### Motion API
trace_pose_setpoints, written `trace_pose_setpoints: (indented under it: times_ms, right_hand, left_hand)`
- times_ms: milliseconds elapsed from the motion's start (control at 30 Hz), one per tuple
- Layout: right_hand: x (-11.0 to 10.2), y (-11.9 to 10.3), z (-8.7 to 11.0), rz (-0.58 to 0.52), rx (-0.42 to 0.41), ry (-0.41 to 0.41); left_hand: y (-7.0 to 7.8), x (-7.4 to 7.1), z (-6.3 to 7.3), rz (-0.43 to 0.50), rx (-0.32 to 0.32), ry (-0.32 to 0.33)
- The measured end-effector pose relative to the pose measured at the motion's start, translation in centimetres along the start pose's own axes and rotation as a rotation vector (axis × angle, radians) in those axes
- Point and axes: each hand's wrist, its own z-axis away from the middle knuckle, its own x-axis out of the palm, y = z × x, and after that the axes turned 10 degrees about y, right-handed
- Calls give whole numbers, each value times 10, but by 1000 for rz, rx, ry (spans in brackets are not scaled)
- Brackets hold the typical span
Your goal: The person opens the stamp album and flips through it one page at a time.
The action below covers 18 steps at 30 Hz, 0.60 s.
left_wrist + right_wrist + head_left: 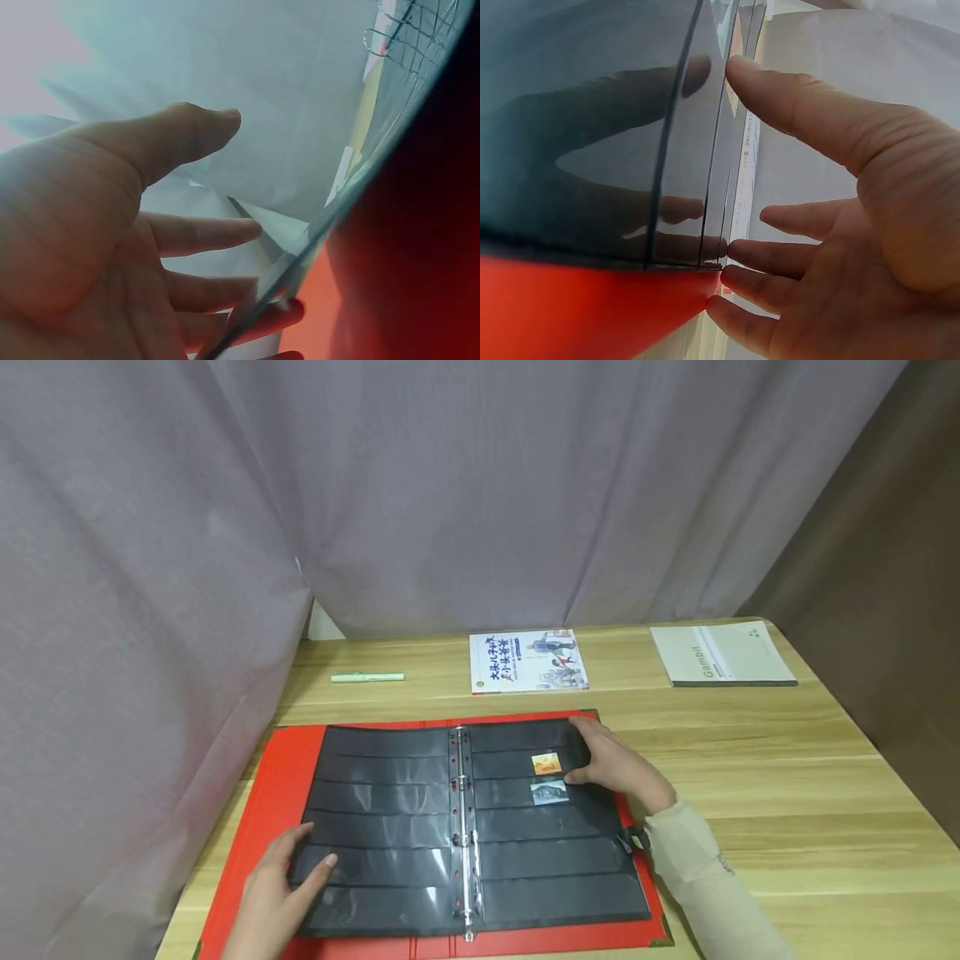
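sleeve [716,885] cut btm, stamp designs [550,792] too sm.

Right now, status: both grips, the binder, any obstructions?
Left grip at outer edge of left page; right grip at edge of right page, beside two stamps. Red binder lying open. Pen, two books beyond it, off its pages.

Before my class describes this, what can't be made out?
Head view: any lettering on the orange picture and grey picture, too small.
Head view: tabletop beneath the red binder, which covers it.
Right wrist view: part of the black page, cut off by the left edge.
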Motion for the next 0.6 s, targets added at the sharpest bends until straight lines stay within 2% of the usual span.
trace_pose_setpoints:
  times_ms: [167, 267, 433, 533, 600]
  right_hand:
    - [-1, -1, 0, 8, -5, 0]
    - [0, -2, 1, 13, -5, 3]
    - [1, -2, 2, 19, 8, 8]
    - [1, -2, 1, 21, 26, 7]
    - [0, -3, 1, 25, 36, 6]
  left_hand:
    - [-7, 8, 1, -8, 43, 27]
    - [-9, 11, 2, -15, 51, 21]
    - [-7, 14, 1, -57, -20, -45]
    - [-7, 17, 1, -71, -48, -57]
    - [-9, 20, 2, -70, -33, -39]
